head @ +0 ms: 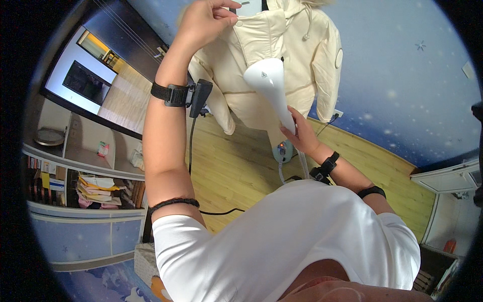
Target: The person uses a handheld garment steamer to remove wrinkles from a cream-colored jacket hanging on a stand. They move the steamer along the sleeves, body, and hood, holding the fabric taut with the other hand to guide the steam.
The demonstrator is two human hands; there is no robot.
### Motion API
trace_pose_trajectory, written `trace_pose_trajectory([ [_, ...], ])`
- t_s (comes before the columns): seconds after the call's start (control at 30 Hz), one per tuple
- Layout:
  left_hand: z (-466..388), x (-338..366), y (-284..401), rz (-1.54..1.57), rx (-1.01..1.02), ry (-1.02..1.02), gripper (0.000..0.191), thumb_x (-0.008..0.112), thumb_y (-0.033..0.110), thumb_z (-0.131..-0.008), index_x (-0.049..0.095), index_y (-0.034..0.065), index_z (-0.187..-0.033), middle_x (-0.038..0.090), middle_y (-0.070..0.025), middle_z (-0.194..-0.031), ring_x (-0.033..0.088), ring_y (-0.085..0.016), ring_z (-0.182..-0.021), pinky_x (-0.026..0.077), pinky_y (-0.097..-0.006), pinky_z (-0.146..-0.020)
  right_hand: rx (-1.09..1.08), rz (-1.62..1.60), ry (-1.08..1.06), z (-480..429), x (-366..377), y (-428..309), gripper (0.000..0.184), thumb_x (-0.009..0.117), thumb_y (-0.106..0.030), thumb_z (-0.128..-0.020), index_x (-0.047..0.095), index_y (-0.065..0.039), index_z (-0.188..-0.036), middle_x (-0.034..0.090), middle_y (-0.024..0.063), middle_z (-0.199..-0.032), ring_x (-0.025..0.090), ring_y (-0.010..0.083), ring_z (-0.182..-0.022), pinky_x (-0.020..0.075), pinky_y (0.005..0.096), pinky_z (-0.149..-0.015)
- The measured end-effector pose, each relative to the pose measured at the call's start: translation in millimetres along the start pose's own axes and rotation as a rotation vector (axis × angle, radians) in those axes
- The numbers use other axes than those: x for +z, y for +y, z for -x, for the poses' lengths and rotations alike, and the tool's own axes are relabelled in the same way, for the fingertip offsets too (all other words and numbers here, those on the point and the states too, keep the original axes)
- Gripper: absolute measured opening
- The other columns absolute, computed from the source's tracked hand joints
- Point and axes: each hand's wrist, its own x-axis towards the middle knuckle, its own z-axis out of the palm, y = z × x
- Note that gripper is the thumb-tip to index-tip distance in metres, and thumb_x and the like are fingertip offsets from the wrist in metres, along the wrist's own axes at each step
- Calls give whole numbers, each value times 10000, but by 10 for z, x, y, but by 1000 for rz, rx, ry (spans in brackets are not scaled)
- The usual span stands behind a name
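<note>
A cream hooded jacket (pixel 264 87) hangs upright in front of me, its sleeves hanging down and its top cut off by the picture's edge. At its upper left, my left hand (pixel 211 19) pinches the edge of the front flap near a round snap. My right hand (pixel 302 132) grips the handle of a white garment steamer head (pixel 269 81), which is held up before the jacket's front; whether it touches the fabric I cannot tell. Below the jacket stands the steamer's base (pixel 282 151) with a lit orange light, and a ribbed hose (pixel 303 164) runs near it.
Open shelves (pixel 90 166) with books, papers and bags line the left side, beside a doorway. A starry blue wall (pixel 392 75) with a socket and plug (pixel 337 114) is on the right. A black cable (pixel 191 147) hangs from my left wrist device. White cabinets stand at far right.
</note>
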Motion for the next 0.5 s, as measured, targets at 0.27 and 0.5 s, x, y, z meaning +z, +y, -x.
trace_pose_trajectory([
  [0.27, 36, -22, 88, 28, -28, 2, 277, 729, -9, -854, 747, -21, -1130, 750, -37, -824, 667, -93, -760, 536, -263, -717, -129, 99, 56, -96, -39, -68, 706, 738, -80, -941, 351, -29, -1529, 612, 212, -1313, 657, 315, -1110, 550, 398, -895],
  [0.5, -64, 70, -255, 58, 46, -13, 333, 767, 96, -902, 735, 38, -1228, 761, -47, -959, 690, -103, -891, 550, -257, -828, -38, 5, 45, -270, -172, -253, 691, 727, -142, -945, 357, -26, -1517, 570, 292, -1368, 596, 458, -1228, 499, 456, -1025],
])
